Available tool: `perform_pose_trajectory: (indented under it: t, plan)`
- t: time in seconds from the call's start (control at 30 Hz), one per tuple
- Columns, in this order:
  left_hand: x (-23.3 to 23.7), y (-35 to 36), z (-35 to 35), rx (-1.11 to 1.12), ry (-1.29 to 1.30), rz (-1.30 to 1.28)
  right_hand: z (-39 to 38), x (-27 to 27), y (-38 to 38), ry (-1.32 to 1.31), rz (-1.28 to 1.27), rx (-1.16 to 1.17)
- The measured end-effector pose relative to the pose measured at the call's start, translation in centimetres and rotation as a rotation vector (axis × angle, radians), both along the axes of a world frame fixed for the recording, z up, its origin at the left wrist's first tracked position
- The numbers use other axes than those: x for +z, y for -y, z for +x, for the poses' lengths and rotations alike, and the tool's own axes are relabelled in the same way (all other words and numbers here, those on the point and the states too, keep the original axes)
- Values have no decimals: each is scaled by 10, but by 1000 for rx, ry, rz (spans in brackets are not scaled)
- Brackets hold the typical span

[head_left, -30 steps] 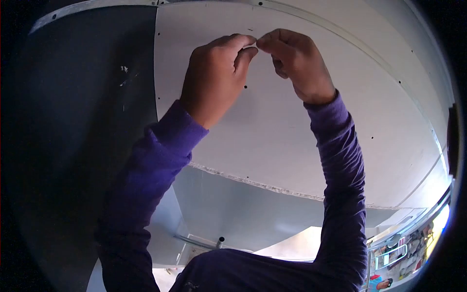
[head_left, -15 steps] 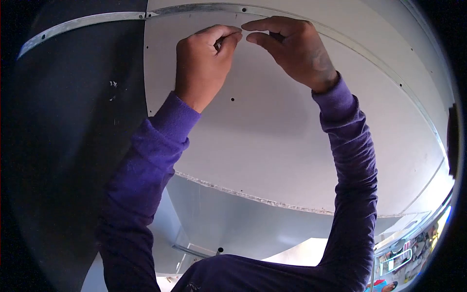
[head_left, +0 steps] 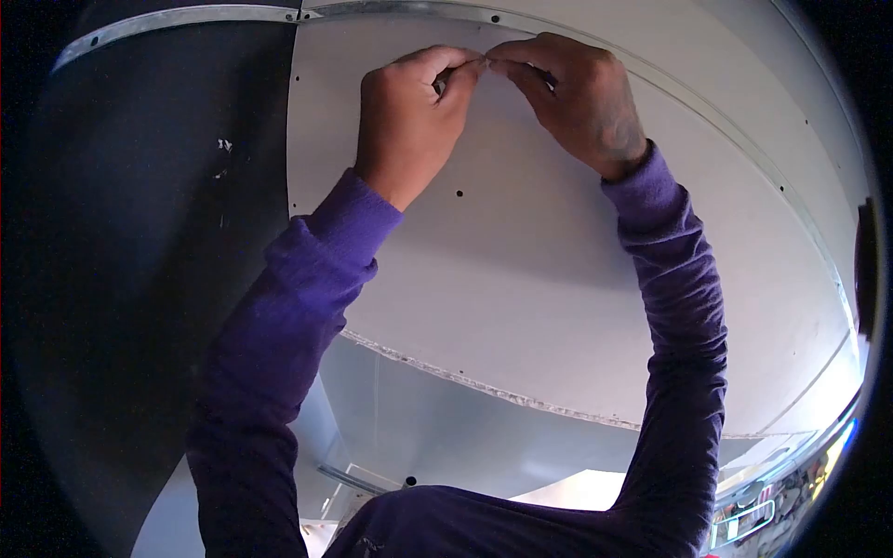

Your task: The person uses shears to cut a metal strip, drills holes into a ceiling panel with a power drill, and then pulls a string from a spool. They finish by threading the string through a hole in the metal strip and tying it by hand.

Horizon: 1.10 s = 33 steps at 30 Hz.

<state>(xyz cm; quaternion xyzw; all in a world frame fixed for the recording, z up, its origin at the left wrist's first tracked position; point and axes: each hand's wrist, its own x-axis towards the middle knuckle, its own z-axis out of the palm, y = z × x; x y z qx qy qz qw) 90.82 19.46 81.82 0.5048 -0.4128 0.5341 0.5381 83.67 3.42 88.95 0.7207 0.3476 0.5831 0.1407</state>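
My left hand is raised in front of a pale board, thumb and forefinger pinched together. Facing it, my right hand is pinched too, and the fingertips of both hands meet or nearly meet. Whatever sits between them is too small to make out. Just above the fingertips runs a metal strip with holes along the board's upper edge. A dark screw head or hole shows on the board below my hands.
A dark panel with a few pale scuffs adjoins the board on the left. The board's rough lower edge crosses above a grey surface. At the lower right is a cluttered area with a light metal frame.
The right hand's thumb and forefinger have closed into a pinch, and its fingertips have come up to those of the left. The whole view has shifted slightly.
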Motion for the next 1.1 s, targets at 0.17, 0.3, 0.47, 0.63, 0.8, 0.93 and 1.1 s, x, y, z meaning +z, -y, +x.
perform_pose_trajectory:
  t: [0.17,0.3,0.47,0.63,0.8,0.93,1.1]
  plan:
    - [0,5,7,-106,-14,-33,4,3,1,120,-119,-42]
    - [1,10,14,-177,-70,-63,8,10,-1,128,-167,-24]
    - [8,17,28,-205,-166,-123,17,15,-3,212,-194,-91]
    - [14,30,37,-395,-318,-252,4,9,-15,320,21,-150]
    - [25,36,35,-548,-401,-291,-17,16,-1,287,142,-113]
    - [27,43,42,-595,-384,-298,-22,14,15,367,59,-110]
    - [31,48,27,-652,-402,-375,-37,6,17,360,92,-133]
